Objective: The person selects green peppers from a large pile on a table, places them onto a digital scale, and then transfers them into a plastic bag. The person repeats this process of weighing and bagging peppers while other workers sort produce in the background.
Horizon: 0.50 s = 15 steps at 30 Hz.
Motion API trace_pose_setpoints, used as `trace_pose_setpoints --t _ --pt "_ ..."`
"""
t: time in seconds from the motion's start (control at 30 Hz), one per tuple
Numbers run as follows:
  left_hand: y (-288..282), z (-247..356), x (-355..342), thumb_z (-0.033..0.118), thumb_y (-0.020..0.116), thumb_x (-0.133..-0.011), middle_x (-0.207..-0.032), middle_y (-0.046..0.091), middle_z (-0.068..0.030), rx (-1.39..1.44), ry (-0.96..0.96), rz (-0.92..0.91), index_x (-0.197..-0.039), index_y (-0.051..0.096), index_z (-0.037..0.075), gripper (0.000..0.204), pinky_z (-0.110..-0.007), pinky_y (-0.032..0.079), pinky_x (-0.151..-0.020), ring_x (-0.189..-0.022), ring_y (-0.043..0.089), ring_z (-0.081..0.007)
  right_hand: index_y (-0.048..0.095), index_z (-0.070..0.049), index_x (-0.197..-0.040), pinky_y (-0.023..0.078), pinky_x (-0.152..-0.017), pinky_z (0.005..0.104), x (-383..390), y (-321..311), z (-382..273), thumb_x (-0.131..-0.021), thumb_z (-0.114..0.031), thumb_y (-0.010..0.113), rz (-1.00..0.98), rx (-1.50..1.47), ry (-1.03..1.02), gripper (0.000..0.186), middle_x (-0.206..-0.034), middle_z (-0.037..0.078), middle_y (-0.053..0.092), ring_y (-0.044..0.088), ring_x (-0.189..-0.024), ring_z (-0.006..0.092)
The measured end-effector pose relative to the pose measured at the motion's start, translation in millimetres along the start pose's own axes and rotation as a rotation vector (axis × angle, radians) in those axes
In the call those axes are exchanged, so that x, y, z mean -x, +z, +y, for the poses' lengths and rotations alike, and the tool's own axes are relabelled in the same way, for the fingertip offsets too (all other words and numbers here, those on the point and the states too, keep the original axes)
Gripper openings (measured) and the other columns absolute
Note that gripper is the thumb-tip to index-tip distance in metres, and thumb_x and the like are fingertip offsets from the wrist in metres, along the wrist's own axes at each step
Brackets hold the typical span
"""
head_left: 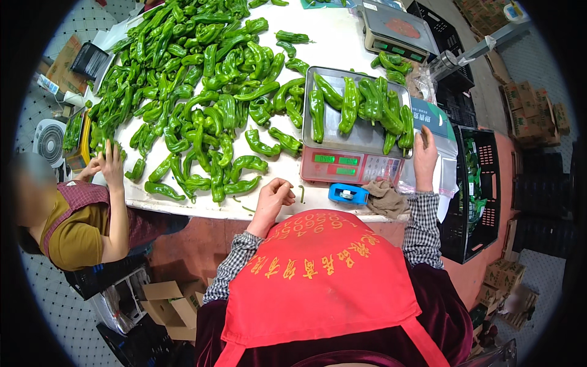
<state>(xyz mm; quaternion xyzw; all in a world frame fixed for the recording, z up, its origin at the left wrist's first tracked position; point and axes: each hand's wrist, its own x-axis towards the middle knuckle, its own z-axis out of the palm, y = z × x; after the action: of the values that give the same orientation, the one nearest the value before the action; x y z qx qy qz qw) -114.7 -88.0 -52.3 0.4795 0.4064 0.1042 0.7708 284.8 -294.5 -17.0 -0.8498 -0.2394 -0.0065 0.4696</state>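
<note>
My left hand (274,199) rests at the table's near edge, its fingers curled in and nothing visible in them. To its right stands a red digital scale (306,166) with a metal tray (333,136). Several long green peppers (348,107) lie on the tray, mostly lengthwise. My right hand (425,158) is beside the scale's right edge, fingers stretched out and holding nothing I can see. Beneath and around it are clear plastic bags (445,166) and a dark teal package (435,116). A large heap of green peppers (208,116) spreads over the table's left side.
A blue tape dispenser (348,194) and a brown cloth (385,199) lie before the scale. A second scale (397,27) stands at the far right. Black crates (487,183) are right of the table. At the left, a co-worker's hands (109,165) are at the peppers.
</note>
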Motion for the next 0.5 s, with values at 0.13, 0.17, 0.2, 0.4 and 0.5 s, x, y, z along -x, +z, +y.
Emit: trace_pose_setpoints --t 0.13,0.17,0.2,0.4,0.5 --pt "3 -3 0 0.023 0.058 -0.104 -0.082 0.069 -0.0037 -0.014 -0.012 0.003 -0.103 0.066 0.002 0.023 -0.025 0.053 -0.069 -0.072 0.065 -0.0104 0.062 0.003 -0.133 0.05 -0.102 0.0335 4 -11 -14 -0.105 -0.016 0.059 0.056 -0.083 -0.002 0.033 -0.129 0.014 0.068 0.064 -0.121 0.0217" --pt "4 -5 -1 0.023 0.058 -0.104 -0.082 0.069 -0.0037 -0.016 -0.015 0.001 -0.103 0.066 0.002 0.022 -0.025 0.053 -0.069 -0.072 0.064 -0.0103 0.063 0.003 -0.132 0.05 -0.101 0.0332 6 -13 -18 -0.105 -0.016 0.059 0.065 -0.085 -0.007 0.032 -0.127 0.013 0.069 0.065 -0.119 0.0212" --pt "4 -6 -1 0.022 0.058 -0.104 -0.082 0.069 -0.0037 -0.018 -0.018 0.0 -0.103 0.066 0.002 0.022 -0.025 0.053 -0.069 -0.071 0.064 -0.0103 0.063 0.002 -0.131 0.05 -0.1 0.0329 7 -14 -22 -0.105 -0.015 0.06 0.074 -0.088 -0.012 0.031 -0.125 0.013 0.07 0.066 -0.117 0.0207" --pt "5 -12 -2 0.022 0.058 -0.104 -0.081 0.069 -0.0033 -0.03 -0.041 -0.011 -0.102 0.066 0.002 0.021 -0.025 0.053 -0.068 -0.071 0.064 -0.0103 0.069 0.002 -0.122 0.052 -0.09 0.03 15 -19 -43 -0.104 -0.014 0.06 0.067 -0.106 -0.025 0.026 -0.113 0.01 0.073 0.067 -0.103 0.016" --pt "7 -10 0 0.022 0.058 -0.104 -0.08 0.068 -0.0031 -0.032 -0.051 -0.008 -0.101 0.065 0.003 0.021 -0.025 0.053 -0.068 -0.071 0.064 -0.0104 0.07 0.001 -0.12 0.052 -0.087 0.029 18 -17 -50 -0.104 -0.013 0.061 0.063 -0.131 -0.03 0.024 -0.111 0.009 0.074 0.067 -0.1 0.0148"
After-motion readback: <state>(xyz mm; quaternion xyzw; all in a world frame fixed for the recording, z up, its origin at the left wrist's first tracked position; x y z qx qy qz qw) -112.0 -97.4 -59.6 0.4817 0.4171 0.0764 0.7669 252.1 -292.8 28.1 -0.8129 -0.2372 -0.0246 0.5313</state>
